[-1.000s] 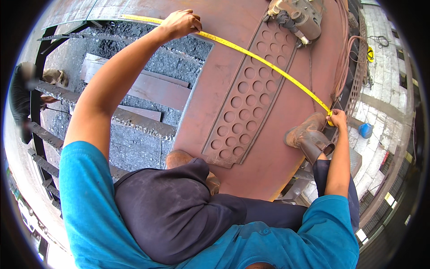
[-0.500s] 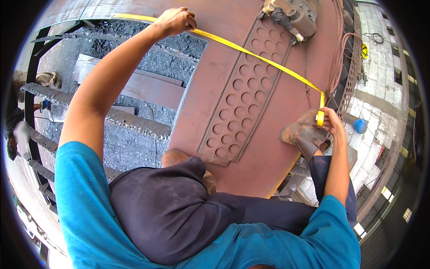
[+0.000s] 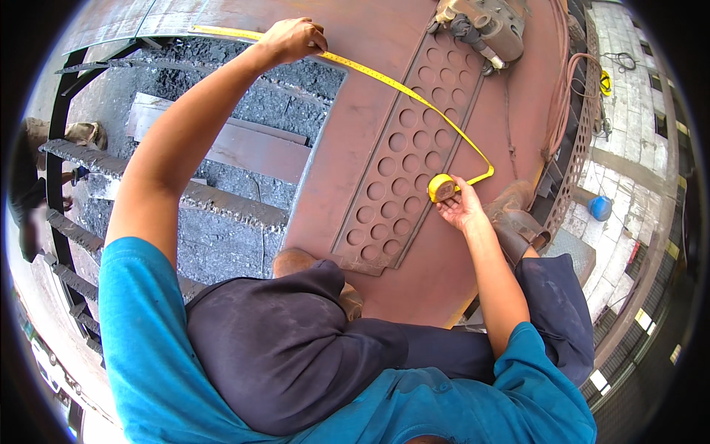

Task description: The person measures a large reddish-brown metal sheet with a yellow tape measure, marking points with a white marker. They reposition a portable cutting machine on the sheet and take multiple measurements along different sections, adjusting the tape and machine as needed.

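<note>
My left hand [image 3: 293,40] is closed on the yellow blade of a tape measure near the far edge of a reddish-brown steel plate [image 3: 325,170]. The blade runs past this hand to the left and, on the other side, slopes right across a strip with rows of round holes [image 3: 403,159]. Near my right boot the blade bends sharply back. My right hand [image 3: 463,209] grips the round yellow tape measure case [image 3: 443,188] above the strip's right edge.
A dark machine with a nozzle [image 3: 492,33] sits at the strip's far end. Hoses [image 3: 566,96] run along the right side. On the left are jagged slats [image 3: 229,203] over grey rubble, with a person's leg [image 3: 26,185] beyond. A blue round object [image 3: 600,208] lies on the right.
My right hand has moved left with the tape measure case, from beside my boot to the holed strip. The blade now bends closer in. My left hand has barely shifted.
</note>
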The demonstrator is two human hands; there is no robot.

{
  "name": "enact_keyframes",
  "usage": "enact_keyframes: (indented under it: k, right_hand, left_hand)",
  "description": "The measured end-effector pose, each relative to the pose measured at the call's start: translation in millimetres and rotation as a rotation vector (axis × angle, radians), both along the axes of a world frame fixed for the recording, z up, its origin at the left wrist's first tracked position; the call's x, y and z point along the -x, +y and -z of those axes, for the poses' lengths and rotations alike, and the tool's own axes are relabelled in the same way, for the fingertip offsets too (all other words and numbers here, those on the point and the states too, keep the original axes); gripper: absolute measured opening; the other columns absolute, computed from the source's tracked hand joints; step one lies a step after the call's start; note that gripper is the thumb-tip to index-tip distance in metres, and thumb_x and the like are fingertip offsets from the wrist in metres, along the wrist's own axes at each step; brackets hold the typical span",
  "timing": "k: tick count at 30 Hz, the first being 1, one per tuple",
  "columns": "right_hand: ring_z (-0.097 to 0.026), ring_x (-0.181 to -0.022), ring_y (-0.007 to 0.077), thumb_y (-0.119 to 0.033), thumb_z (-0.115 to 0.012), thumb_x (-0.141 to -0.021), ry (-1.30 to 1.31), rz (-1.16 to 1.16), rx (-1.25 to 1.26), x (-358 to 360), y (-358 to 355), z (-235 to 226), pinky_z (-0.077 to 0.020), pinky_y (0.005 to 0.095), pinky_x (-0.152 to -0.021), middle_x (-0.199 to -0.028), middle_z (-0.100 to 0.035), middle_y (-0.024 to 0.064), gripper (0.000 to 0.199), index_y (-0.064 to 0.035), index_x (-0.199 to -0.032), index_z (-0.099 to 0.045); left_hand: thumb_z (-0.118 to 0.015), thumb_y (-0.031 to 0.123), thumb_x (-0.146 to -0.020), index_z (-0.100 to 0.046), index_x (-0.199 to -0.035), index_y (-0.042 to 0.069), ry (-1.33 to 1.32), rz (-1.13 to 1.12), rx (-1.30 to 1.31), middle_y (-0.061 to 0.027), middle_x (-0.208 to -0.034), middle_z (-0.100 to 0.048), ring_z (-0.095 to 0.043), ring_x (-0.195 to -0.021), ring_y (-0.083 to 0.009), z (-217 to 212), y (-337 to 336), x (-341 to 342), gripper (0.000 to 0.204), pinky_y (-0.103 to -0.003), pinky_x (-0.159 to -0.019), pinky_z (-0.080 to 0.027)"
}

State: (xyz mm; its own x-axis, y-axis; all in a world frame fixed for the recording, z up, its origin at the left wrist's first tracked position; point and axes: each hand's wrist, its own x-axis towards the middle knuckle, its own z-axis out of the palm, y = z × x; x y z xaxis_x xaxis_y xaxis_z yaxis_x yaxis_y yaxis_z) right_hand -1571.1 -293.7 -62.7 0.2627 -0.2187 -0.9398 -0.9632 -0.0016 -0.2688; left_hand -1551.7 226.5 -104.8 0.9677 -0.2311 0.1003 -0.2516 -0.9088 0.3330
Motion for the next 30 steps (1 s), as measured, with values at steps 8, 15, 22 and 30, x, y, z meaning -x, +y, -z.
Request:
enact_keyframes:
  k: [8, 15, 22, 30]
  right_hand:
    - [-0.062, -0.099, 0.0249, -0.056, -0.071, -0.090, -0.003, -0.136, 0.055, 1, 9, 8, -0.0553, 0.0397, -0.074, -0.123, -0.057, 0.0138, 0.059, -0.0138, -0.128, -0.056]
    - [-0.056, -0.113, 0.0274, -0.033, -0.073, -0.091, -0.824, -0.480, 0.623, -1, 32, 12, -0.0500, 0.0415, -0.089, -0.121, -0.056, 0.0145, 0.041, -0.0045, -0.116, -0.059]
    - [-0.061, -0.112, 0.0290, -0.020, -0.071, -0.092, -1.452, -1.181, 0.239, -60, 163, -2, -0.0428, 0.0433, -0.100, -0.109, -0.069, 0.0066, 0.018, -0.0086, -0.106, -0.070]
    - [-0.062, -0.108, 0.0277, -0.030, -0.076, -0.088, -1.357, -1.555, 0.372, -96, 244, 32, -0.0405, 0.0495, -0.094, -0.102, -0.070, 0.0020, 0.018, -0.0201, -0.103, -0.075]
  left_hand:
    - [-0.071, 0.023, -0.089, -0.078, -0.093, 0.018, 0.035, -0.006, -0.026, 0.0016, -0.095, -0.070, -0.067, -0.097, -0.0233, -2, 0, 1, 0.009, -0.039, -0.084, -0.057]
    - [-0.070, 0.023, -0.090, -0.078, -0.093, 0.019, 0.052, -0.009, -0.036, 0.0031, -0.098, -0.071, -0.067, -0.099, -0.0225, -4, -3, -1, 0.010, -0.039, -0.085, -0.057]
    - [-0.070, 0.024, -0.090, -0.078, -0.094, 0.021, 0.042, -0.021, -0.033, 0.0033, -0.098, -0.071, -0.067, -0.099, -0.0222, -2, -4, 0, 0.010, -0.039, -0.084, -0.057]
    - [-0.070, 0.026, -0.090, -0.079, -0.097, 0.022, 0.067, -0.081, -0.037, 0.0037, -0.098, -0.070, -0.066, -0.103, -0.0224, -6, -7, 6, 0.012, -0.039, -0.087, -0.056]
